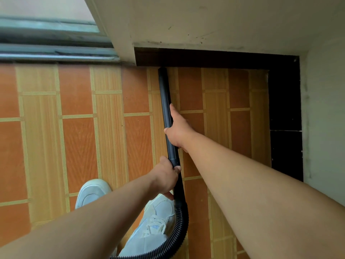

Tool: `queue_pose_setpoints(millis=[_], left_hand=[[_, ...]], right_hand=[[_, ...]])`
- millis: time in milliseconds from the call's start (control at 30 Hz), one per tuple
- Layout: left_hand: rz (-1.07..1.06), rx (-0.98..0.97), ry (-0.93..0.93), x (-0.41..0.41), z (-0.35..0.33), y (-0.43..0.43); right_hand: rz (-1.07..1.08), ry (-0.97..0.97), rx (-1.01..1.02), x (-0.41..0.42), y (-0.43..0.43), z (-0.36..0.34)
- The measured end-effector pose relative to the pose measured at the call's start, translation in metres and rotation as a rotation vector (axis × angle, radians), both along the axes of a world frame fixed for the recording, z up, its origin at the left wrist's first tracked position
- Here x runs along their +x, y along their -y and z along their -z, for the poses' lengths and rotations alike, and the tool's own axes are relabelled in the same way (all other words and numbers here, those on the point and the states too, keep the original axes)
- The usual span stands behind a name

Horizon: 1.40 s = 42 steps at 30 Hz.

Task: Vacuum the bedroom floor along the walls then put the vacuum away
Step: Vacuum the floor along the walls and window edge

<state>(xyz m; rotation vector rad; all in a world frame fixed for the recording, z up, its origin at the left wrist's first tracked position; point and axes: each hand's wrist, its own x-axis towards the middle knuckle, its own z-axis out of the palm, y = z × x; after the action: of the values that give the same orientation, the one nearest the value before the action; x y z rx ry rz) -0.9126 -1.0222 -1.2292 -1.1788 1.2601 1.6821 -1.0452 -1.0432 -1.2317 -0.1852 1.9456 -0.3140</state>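
Observation:
A black vacuum wand [165, 101] runs away from me over the orange and tan tiled floor [78, 143]. Its tip meets the dark skirting [205, 57] at the foot of the cream wall [214, 23]. My right hand [178, 130] grips the wand near its middle, index finger stretched along the tube. My left hand [167, 175] grips the wand's lower end, where the ribbed black hose [179, 232] joins. The hose curls down and off the bottom edge. The vacuum body is out of view.
A metal sliding-door track [56, 51] crosses the upper left. Dark skirting tiles [285, 109] line a second wall [326, 109] on the right, forming a corner. My two pale sneakers [91, 191] stand on the floor below the hands.

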Motion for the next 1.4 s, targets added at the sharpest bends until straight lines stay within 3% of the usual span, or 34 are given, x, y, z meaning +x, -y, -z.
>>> queue_pose_setpoints(millis=[300,567,967,1233,1400], left_hand=[[-0.130,0.011,0.042,0.018,-0.006,0.002],[-0.213,0.125,0.065,0.013,-0.025,0.008],[0.029,0.072,-0.008,-0.028,-0.021,-0.014],[0.240,-0.059,-0.085,-0.038,-0.023,-0.027],[0.058,-0.031,-0.075,-0.010,-0.041,-0.017]], right_hand=[[-0.180,-0.002,-0.018,0.022,0.012,-0.005],[-0.162,-0.010,-0.014,0.020,0.008,-0.006],[0.151,-0.080,0.076,-0.029,-0.041,-0.015],[0.221,-0.138,0.085,-0.037,-0.058,-0.017],[0.098,-0.099,-0.010,-0.012,-0.041,-0.033]])
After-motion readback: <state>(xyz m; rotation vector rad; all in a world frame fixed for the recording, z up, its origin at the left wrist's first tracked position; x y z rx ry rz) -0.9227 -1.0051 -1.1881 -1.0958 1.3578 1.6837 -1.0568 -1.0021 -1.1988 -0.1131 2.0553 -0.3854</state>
